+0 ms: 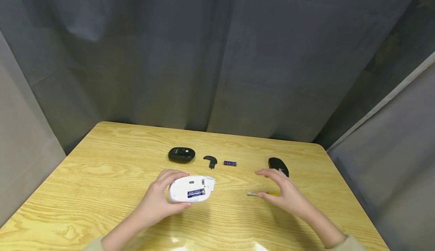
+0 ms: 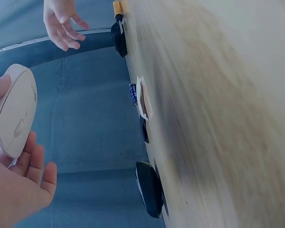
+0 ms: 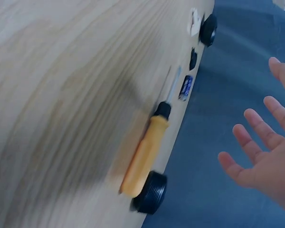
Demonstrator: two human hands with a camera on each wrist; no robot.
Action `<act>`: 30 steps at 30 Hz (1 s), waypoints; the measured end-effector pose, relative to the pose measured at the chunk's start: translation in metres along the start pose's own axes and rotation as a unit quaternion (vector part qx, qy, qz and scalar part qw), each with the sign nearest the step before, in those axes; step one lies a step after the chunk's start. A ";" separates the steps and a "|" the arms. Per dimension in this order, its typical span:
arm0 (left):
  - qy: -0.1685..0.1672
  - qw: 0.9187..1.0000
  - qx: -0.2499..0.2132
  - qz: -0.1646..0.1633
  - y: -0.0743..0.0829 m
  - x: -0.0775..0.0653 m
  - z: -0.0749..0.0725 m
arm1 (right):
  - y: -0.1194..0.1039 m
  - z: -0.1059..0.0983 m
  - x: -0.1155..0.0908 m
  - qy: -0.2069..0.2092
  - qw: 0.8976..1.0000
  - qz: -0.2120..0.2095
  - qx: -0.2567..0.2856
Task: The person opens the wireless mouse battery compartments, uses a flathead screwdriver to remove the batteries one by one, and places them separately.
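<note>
My left hand (image 1: 154,200) grips a white computer mouse (image 1: 179,185) by its edges, thumb on the near side and fingers on the far side. The mouse's underside faces up in the head view, and a blue battery (image 1: 196,193) lies in its compartment. Partly behind the mouse, a white cover (image 2: 143,97) rests on the table. My right hand (image 1: 287,194) hovers over the table, fingers spread and holding nothing. Below it lies a screwdriver (image 3: 146,154) with a yellow handle; the right wrist view shows them apart.
Toward the back of the wooden table (image 1: 112,160) sit a black mouse (image 1: 181,155), a black battery cover (image 1: 211,161) and a loose blue battery (image 1: 230,163). Another black mouse (image 1: 278,165) is just beyond my right hand. Grey curtains (image 1: 217,54) hang behind the table.
</note>
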State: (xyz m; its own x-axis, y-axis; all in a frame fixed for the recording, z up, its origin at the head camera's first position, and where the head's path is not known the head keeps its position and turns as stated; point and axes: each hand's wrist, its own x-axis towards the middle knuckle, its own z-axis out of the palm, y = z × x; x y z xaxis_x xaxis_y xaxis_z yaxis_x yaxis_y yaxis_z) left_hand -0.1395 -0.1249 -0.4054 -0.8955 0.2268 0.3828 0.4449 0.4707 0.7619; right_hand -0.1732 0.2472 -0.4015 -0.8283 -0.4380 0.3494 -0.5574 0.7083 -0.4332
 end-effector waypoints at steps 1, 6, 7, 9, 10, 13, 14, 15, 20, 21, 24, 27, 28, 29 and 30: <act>-0.001 1.000 0.001 -0.001 0.000 0.000 -0.001 | 0.003 0.000 -0.001 0.001 1.000 -0.005 -0.005; -0.004 1.000 0.004 0.003 -0.001 -0.001 -0.002 | 0.017 0.000 -0.008 0.001 0.999 -0.021 -0.044; -0.005 1.000 0.005 0.005 -0.001 -0.001 -0.002 | 0.020 0.001 -0.009 -0.001 0.998 -0.022 -0.052; -0.005 1.000 0.006 0.007 -0.002 -0.001 -0.002 | 0.026 0.002 -0.012 -0.007 0.998 -0.020 -0.062; -0.006 1.000 0.006 0.007 -0.002 -0.001 -0.002 | 0.028 0.002 -0.013 -0.010 0.998 -0.017 -0.065; -0.008 1.000 0.007 0.006 -0.002 -0.001 -0.003 | 0.035 0.005 -0.018 -0.021 0.998 -0.006 -0.063; -0.008 1.000 0.009 0.006 -0.002 -0.002 -0.003 | 0.037 0.005 -0.019 -0.025 0.998 -0.002 -0.064; -0.009 1.000 0.010 0.006 -0.002 -0.002 -0.002 | 0.039 0.006 -0.021 -0.030 0.998 0.004 -0.063; -0.013 1.000 0.013 0.003 -0.002 -0.002 -0.002 | 0.049 0.010 -0.027 -0.070 0.995 0.033 -0.063; -0.013 1.000 0.013 0.003 -0.002 -0.002 -0.002 | 0.050 0.011 -0.027 -0.079 0.994 0.040 -0.063; -0.013 1.000 0.015 0.004 -0.002 -0.002 -0.002 | 0.055 0.012 -0.029 -0.099 0.991 0.052 -0.074; -0.014 1.000 0.015 0.007 -0.002 -0.002 -0.002 | 0.057 0.013 -0.029 -0.109 0.989 0.053 -0.088; -0.014 1.000 0.016 0.006 -0.002 -0.002 -0.001 | 0.058 0.014 -0.028 -0.111 0.988 0.050 -0.094; -0.015 1.000 0.015 0.005 -0.002 -0.002 -0.001 | 0.059 0.014 -0.028 -0.112 0.987 0.046 -0.101; -0.016 1.000 0.014 0.005 -0.001 -0.002 -0.001 | 0.059 0.014 -0.027 -0.113 0.987 0.042 -0.106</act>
State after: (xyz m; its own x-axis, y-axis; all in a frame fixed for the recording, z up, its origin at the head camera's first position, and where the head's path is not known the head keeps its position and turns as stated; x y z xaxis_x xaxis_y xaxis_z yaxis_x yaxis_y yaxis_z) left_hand -0.1381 -0.1267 -0.4068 -0.8913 0.2580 0.3729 0.4534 0.4919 0.7433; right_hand -0.1849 0.2930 -0.4486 -0.8758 -0.4687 0.1152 -0.4819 0.8364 -0.2610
